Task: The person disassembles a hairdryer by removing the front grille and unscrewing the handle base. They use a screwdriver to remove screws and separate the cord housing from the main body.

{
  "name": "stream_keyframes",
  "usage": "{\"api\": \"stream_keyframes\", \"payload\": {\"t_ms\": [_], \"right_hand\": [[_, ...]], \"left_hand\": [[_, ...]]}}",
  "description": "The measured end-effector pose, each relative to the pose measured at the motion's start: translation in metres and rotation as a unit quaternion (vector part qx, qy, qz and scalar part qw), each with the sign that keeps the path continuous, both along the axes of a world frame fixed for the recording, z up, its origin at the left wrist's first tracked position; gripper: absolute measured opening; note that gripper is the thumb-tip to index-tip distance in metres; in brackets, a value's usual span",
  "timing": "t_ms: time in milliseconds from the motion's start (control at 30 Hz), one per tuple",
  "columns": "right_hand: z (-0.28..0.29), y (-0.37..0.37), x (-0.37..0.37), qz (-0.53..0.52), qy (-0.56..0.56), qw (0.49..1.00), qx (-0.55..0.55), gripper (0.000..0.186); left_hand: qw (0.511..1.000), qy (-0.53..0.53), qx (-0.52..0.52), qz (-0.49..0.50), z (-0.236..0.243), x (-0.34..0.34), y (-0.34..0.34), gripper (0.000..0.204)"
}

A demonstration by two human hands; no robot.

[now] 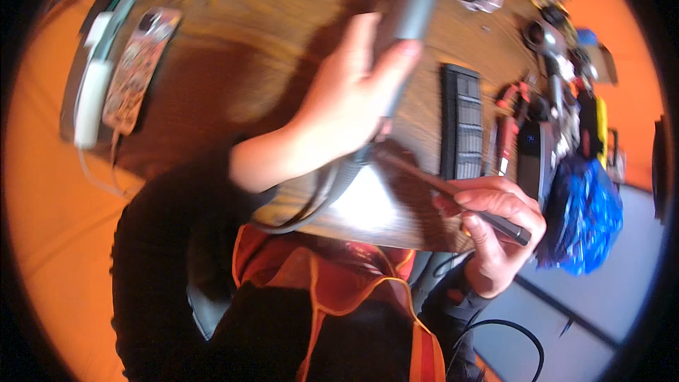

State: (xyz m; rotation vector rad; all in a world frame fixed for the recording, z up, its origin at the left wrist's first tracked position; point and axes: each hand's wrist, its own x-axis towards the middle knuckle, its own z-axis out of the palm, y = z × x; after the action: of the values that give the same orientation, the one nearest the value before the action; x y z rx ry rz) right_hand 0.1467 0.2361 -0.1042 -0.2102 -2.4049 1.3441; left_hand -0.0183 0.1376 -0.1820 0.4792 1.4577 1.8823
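Both hands grip: left hand (353,99) cylinder (409,10), right hand (498,230) rod (453,187).

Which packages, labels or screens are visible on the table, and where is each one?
Phone: far left of the table, rectangular, lying with its patterned pink-orange case up; no screen visible.
Blue bag: right table edge, crinkled shiny blue foil.
Dark device: beside the blue bag, flat, possibly a screen; too blurred to tell.

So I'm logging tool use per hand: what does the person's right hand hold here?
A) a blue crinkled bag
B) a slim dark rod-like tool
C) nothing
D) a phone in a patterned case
B: the right hand has its fingers closed around a slim dark rod-like tool, whose tip points toward the grey cylindrical device gripped in the left hand.
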Motion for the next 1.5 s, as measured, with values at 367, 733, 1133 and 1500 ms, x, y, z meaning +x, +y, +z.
{"api": "stream_keyframes", "payload": {"t_ms": [367, 733, 1133, 1500], "right_hand": [[-0.053, 0.09, 0.018, -0.064, -0.118, 0.92, 0.369, 0.035], [-0.054, 0.091, 0.016, -0.13, -0.16, 0.9, 0.385, 0.035], [-0.062, 0.069, 0.046, -0.284, -0.282, 0.874, 0.275, 0.021], [-0.039, 0.074, 0.051, -0.291, 0.042, 0.954, 0.053, 0.036]], "left_hand": [[0.999, -0.03, 0.02, -0.001, 0.008, -0.003, 0.001, 0.038], [0.998, -0.047, -0.031, -0.019, 0.001, 0.002, 0.0, 0.047], [1.0, -0.017, -0.017, 0.012, -0.007, 0.004, 0.006, 0.055], [0.999, 0.024, -0.025, 0.032, -0.014, 0.003, 0.009, 0.062]]}}
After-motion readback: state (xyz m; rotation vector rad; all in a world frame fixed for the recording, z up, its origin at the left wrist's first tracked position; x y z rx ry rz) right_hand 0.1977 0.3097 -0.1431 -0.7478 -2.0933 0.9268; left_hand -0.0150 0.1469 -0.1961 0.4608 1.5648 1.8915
